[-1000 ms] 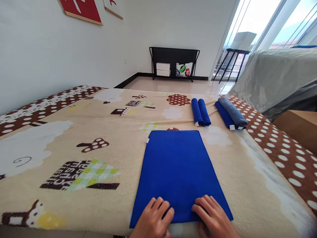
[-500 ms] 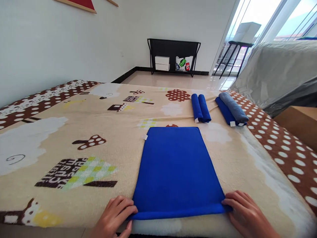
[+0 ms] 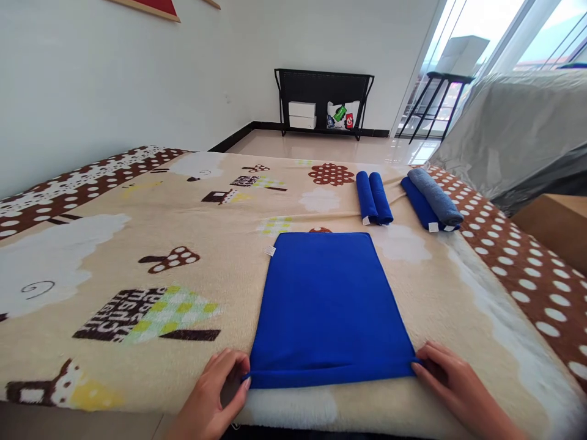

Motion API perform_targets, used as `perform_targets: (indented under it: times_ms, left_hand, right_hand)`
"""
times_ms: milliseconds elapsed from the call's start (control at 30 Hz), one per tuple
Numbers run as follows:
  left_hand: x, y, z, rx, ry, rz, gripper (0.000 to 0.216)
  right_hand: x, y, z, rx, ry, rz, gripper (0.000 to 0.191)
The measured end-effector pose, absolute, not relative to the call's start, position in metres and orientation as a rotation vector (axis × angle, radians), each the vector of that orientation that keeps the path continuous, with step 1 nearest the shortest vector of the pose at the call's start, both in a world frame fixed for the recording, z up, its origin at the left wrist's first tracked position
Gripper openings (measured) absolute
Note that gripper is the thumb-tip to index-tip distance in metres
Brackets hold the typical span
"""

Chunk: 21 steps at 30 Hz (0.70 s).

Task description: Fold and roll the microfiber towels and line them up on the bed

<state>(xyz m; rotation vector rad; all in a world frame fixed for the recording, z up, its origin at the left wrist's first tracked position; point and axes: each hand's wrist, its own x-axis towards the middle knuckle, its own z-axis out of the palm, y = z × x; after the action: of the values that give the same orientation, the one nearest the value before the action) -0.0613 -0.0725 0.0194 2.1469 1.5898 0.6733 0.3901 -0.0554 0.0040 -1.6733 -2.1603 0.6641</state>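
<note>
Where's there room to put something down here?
Widest: the blanket left of the blue cloth. Another: between cloth and the right dotted border. Crowded: the cloth's near corners, held by left hand and right hand, and farther back, around the rolled cloths.

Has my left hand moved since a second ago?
Yes, leftward: judged against the large green checked print on the blanket, your left hand has come closer, from the near edge of the blue cloth to its near left corner.

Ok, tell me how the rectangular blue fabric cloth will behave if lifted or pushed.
The blue cloth will likely sag, as its near edge folds over. It looks thin, so probably light. Lying mostly flat, it seems unlikely to roll.
</note>
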Motion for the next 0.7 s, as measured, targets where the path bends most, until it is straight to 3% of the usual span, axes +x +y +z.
perform_targets:
  times_ms: [267, 467, 700]
  left_hand:
    - [-0.049, -0.075, 0.011, 2.158, 1.684, 0.802, 0.004]
    - [-0.042, -0.079, 0.014, 2.029, 1.672, 0.845, 0.018]
    - [-0.046, -0.079, 0.014, 2.067, 1.667, 0.829, 0.02]
  right_hand:
    - [0.393, -0.056, -0.002, -1.878, -2.086, 0.652, 0.024]
    - [0.4, -0.059, -0.008, -1.945, -2.009, 0.664, 0.029]
    - [0.393, -0.069, -0.016, -1.874, -1.984, 0.405, 0.033]
